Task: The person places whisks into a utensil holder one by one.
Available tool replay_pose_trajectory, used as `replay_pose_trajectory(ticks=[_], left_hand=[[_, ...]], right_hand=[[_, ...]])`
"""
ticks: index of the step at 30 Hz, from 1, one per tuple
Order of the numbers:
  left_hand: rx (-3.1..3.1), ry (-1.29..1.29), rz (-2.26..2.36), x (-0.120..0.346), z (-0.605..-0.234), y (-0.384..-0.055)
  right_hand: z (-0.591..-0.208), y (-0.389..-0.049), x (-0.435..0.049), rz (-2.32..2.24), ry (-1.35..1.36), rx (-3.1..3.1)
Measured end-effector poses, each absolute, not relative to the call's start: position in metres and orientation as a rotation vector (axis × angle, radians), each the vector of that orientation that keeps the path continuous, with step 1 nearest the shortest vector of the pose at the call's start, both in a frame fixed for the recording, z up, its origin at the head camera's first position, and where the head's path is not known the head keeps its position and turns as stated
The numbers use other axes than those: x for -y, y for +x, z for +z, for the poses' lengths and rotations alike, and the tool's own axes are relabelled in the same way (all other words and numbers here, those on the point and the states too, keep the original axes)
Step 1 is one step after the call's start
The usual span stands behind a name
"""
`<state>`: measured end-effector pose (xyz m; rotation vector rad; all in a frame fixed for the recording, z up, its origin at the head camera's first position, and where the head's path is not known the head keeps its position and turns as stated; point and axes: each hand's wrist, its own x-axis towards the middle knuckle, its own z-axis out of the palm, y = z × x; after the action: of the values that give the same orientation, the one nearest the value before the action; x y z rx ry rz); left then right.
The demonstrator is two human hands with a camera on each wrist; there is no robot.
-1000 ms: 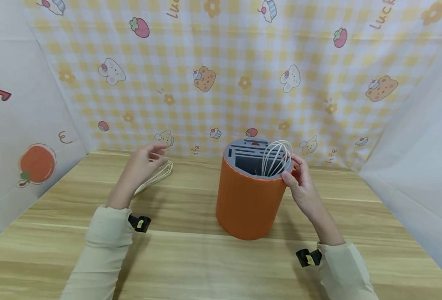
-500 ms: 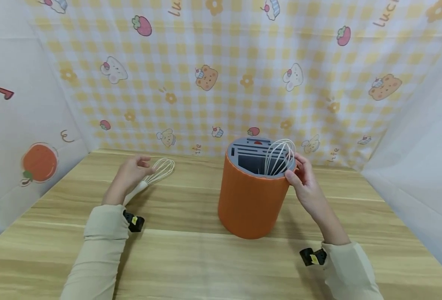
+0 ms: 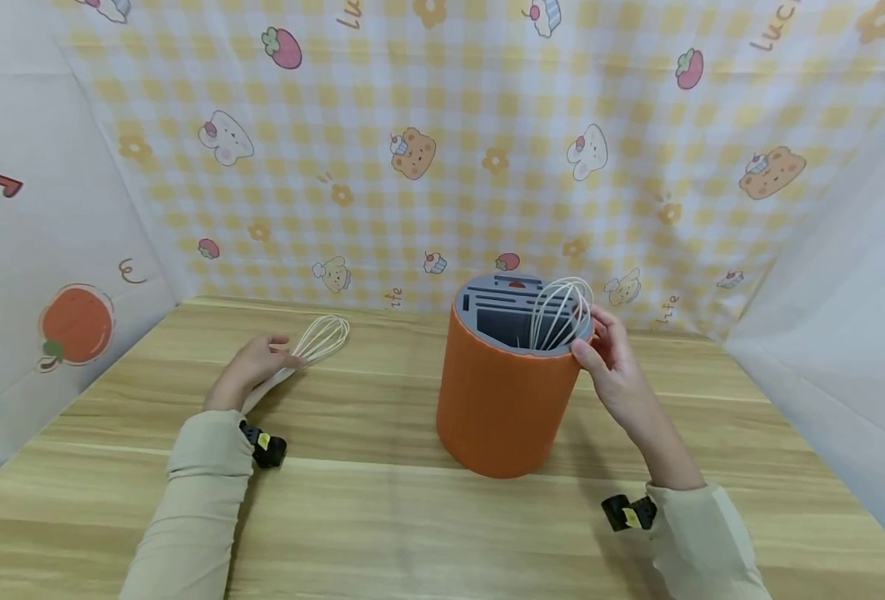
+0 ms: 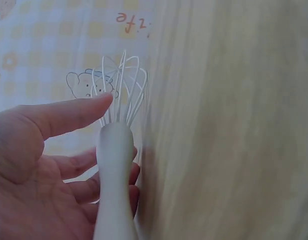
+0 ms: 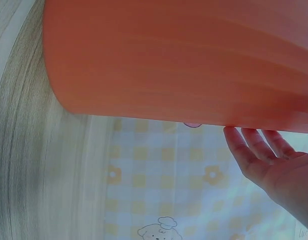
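Note:
A cream whisk lies on the table at the left, its wire loops toward the back cloth. My left hand is down over its handle. In the left wrist view the thumb is straight and overlaps the base of the wires, while the other fingers show behind the handle, loosely bent. An orange utensil holder with a grey slotted top stands right of centre. The wire loops of another whisk stick up from its large opening. My right hand holds the holder's right rim, thumb in front and fingertips against the side.
The wooden table runs to a yellow checked cloth close behind the holder and the lying whisk. White cloth hangs along the left side, with more on the right.
My left hand has come down and slightly left onto the lying whisk, from hovering above it. The right hand stays at the holder's rim.

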<state>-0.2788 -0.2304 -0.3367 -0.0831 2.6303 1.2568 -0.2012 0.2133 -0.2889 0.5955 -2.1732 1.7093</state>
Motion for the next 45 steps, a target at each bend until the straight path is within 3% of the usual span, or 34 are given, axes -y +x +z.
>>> replay_pose_trajectory(ticks=[24,45], left_hand=[[-2.605,-0.143,1.310,0.242,-0.353,-0.284],[-2.627,-0.162,1.465,0.233,-0.337,-0.277]], right_hand=[[-0.287,-0.200,-0.213,1.709,0.591,2.182],[-0.286,-0.200,-0.214,1.716,0.582,2.202]])
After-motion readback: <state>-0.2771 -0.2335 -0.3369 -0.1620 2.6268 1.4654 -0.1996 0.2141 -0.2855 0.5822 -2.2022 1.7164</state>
